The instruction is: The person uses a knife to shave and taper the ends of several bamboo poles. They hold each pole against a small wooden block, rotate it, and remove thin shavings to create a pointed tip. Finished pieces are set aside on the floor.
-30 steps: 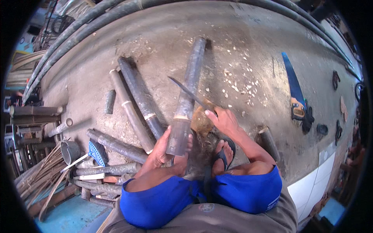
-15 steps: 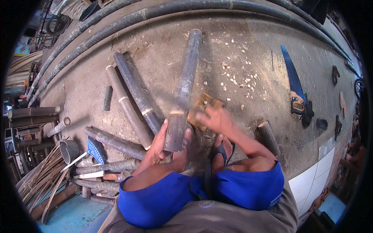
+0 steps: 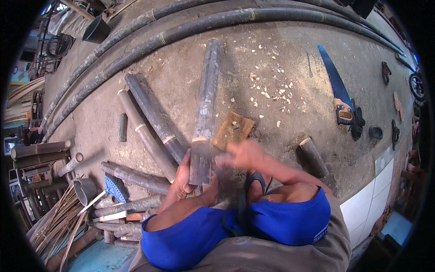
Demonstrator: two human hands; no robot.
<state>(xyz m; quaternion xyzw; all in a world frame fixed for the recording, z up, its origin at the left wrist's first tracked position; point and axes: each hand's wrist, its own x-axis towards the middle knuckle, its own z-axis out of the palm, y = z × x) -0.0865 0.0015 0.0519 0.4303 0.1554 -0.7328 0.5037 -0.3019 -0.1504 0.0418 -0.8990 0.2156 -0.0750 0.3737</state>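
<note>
A dark bamboo length (image 3: 208,97) points away from me, with a pale ring at its node near the close end. My left hand (image 3: 182,176) grips its near end from the left side. Just right of that end, motion blurs my right hand (image 3: 247,156); its fingers are smeared, and I cannot make out whether it holds anything. A brown wooden block (image 3: 234,130) lies on the floor beyond my right hand. To the left, a dark bamboo piece (image 3: 152,111) and a thinner brownish one (image 3: 147,136) rest side by side.
A handsaw (image 3: 336,86) lies at the right, near a short bamboo piece (image 3: 313,157). Pale chips (image 3: 283,93) dot the floor. Long bamboo poles (image 3: 204,25) cross the far side. Several bamboo offcuts (image 3: 129,206), a blue brush head (image 3: 115,189) and thin strips (image 3: 59,215) crowd the lower left.
My right hand has moved slightly nearer to me and left, toward the bamboo's near end. My left hand still grips the bamboo, which has shifted a little left in view.
</note>
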